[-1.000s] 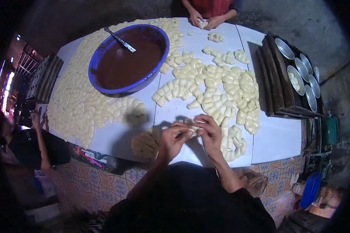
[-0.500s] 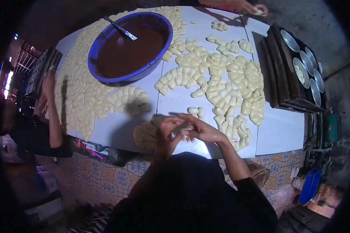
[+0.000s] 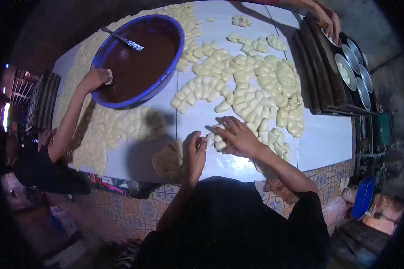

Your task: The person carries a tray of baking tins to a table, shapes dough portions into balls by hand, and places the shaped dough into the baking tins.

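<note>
Near the front edge of the table, my right hand (image 3: 241, 138) curves its fingers over a small group of smooth white dough balls (image 3: 219, 144), gripping at the one under its fingertips. My left hand (image 3: 196, 156) is upright just to the left, fingers apart and lightly bent, its palm facing the group. Between the two hands is a small dough ball (image 3: 210, 139), close to the left fingertips; whether they touch it I cannot tell. A larger creased dough piece (image 3: 166, 159) lies in shadow to the left of my left hand.
Dough pieces (image 3: 251, 101) spread beyond my hands. A blue bowl (image 3: 177, 67) of brown filling holds a spatula (image 3: 125, 39); a co-worker's hand (image 3: 93, 80) grips something pale at its rim. Dark stacked trays (image 3: 312, 71) carry round tins (image 3: 351, 58) at right, beneath another person's hands (image 3: 328, 20).
My hands, together around dough before, have parted; the right moved right onto the dough balls. The left co-worker's hand reached the bowl. The far person's hands moved right to the tins.
</note>
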A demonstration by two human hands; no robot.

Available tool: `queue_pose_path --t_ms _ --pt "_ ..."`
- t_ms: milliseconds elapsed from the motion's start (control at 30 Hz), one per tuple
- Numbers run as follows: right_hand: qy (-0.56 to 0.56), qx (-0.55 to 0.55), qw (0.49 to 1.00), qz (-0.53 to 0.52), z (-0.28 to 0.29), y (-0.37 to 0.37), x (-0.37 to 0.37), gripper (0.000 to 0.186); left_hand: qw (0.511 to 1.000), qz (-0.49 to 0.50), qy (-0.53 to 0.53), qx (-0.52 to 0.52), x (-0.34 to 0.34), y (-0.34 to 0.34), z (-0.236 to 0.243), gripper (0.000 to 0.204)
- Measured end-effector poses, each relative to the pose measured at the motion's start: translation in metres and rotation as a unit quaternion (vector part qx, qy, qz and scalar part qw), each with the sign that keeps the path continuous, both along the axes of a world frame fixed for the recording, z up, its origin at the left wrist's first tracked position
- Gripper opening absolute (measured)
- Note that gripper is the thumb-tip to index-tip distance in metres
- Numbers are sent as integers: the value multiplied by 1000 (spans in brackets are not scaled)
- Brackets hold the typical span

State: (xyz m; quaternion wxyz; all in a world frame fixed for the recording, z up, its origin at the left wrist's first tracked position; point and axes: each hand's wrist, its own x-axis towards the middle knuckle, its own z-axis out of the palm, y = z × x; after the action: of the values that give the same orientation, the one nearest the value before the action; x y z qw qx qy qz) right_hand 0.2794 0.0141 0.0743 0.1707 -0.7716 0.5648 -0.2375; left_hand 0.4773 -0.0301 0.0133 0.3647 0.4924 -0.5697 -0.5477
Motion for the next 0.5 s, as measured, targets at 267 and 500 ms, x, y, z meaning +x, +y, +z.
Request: queue_pose_path --t_ms 267,500 --pt "-2 -70 987 -144 -61 -13 26 43 959 -7 212 186 -12 -11 -8 43" --pt "-570 79 765 -291 33 5 -32 48 966 -65 247 47 -77 -12 112 37"
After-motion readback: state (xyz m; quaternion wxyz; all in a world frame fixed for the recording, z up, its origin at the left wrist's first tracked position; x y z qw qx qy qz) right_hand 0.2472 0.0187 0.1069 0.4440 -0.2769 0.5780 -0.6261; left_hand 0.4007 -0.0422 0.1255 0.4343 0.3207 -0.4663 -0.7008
